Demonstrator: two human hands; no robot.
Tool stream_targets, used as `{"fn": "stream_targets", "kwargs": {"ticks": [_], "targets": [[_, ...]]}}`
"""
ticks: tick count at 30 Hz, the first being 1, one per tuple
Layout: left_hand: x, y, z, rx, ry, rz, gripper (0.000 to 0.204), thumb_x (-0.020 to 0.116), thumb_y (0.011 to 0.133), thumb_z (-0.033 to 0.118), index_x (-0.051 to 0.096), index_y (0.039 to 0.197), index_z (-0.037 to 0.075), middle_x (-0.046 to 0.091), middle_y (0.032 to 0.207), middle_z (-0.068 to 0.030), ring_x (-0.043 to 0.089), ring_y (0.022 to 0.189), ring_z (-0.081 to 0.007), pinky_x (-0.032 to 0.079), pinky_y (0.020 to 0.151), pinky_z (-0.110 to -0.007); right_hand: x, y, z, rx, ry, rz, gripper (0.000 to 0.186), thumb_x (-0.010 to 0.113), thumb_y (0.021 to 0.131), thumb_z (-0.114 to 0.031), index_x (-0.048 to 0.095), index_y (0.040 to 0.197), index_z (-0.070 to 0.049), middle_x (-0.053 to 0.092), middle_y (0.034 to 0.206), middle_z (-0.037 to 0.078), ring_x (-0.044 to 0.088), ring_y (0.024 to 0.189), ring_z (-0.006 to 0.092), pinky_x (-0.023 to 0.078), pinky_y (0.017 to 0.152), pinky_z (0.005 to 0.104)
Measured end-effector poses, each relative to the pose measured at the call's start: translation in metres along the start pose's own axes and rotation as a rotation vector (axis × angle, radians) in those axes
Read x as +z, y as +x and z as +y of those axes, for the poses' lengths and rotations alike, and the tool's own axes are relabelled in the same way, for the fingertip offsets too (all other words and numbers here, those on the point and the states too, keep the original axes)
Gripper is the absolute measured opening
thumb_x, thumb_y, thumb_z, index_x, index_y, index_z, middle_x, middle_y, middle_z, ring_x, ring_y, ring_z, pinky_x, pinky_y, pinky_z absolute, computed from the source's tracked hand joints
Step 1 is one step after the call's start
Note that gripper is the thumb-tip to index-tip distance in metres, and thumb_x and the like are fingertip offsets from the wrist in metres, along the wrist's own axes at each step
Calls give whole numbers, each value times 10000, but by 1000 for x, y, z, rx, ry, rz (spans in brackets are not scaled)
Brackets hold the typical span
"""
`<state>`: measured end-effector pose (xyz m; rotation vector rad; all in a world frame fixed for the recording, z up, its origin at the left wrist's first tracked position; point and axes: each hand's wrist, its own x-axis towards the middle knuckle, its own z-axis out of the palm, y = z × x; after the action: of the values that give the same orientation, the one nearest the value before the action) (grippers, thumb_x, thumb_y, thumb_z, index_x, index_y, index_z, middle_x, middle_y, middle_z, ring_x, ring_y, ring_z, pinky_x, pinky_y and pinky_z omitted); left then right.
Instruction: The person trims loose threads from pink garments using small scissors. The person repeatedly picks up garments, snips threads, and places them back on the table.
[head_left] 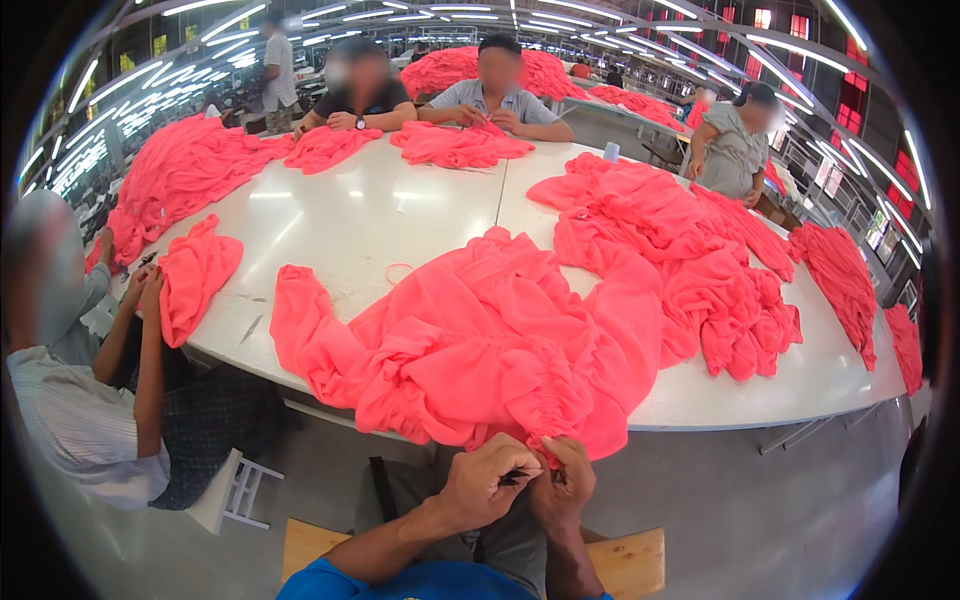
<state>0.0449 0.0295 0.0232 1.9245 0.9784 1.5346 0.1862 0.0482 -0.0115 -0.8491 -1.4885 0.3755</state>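
A coral-pink gathered garment of thin cloth is spread over the near edge of the table, its lower end reaching down to my hands. My left hand is closed in a fist around a small black tool; most of it is hidden by the fingers, so its kind is unclear. Close beside it, my right hand pinches the garment's gathered edge between thumb and fingers. The two hands almost touch, just off the table's front edge and above my lap.
The white table carries more coral garments heaped to the right and a large pile at the far left. Several people sit or stand around it; one at the left holds a coral piece. A white stool stands at lower left.
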Motion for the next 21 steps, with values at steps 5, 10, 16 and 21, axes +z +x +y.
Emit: {"fn": "stream_targets", "kwargs": {"ticks": [5,10,16,21], "targets": [[-2,-1,-1,-7,-25,24,103,711,854,-10,644,926,19,645,872,-105,635,722,-193,512,620,-283,2,-10,13,47,64,29,307,776,777,71,659,1046,-21,664,941,161,675,768,243,534,658,301],[-2,0,-3,23,-16,37,81,709,867,8,638,906,12,655,868,-108,640,717,-198,518,628,-288,0,-10,11,64,74,23,325,796,782,32,651,1069,-18,665,945,168,671,763,255,527,652,303],[0,0,0,37,-14,34,75,708,863,2,641,891,18,668,877,-111,652,724,-213,525,625,-294,-4,0,5,-52,-85,2,397,799,733,49,660,1099,-19,652,920,166,655,765,289,522,652,333],[2,-3,-2,38,-13,32,85,710,858,-9,639,894,21,672,884,-108,671,740,-208,536,623,-284,-2,-3,6,9,-95,-17,440,784,719,49,659,1136,-20,641,911,160,641,781,310,519,677,356]]}}
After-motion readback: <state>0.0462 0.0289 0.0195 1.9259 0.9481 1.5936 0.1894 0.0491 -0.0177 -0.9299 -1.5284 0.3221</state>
